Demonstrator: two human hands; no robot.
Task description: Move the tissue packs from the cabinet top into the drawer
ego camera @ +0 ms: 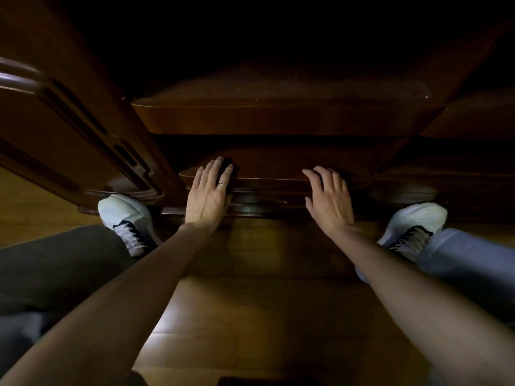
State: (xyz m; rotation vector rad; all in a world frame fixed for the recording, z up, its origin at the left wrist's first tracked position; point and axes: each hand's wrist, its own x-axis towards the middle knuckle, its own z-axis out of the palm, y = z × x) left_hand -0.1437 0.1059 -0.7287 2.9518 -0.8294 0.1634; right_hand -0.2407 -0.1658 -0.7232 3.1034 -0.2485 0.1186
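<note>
While I crouched at the cabinet, my left hand [208, 195] and right hand [328, 201] lay flat, fingers straight, on the low drawer [267, 165] front, holding nothing. No tissue packs showed. I judged I was pushing it shut; a firm, even push came next.

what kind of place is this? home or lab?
Probably a home room, dimly lit. A dark wooden cabinet with a low drawer, a wood plank floor, and a person crouched in sneakers, left hand and right hand flat on the drawer front.
</note>
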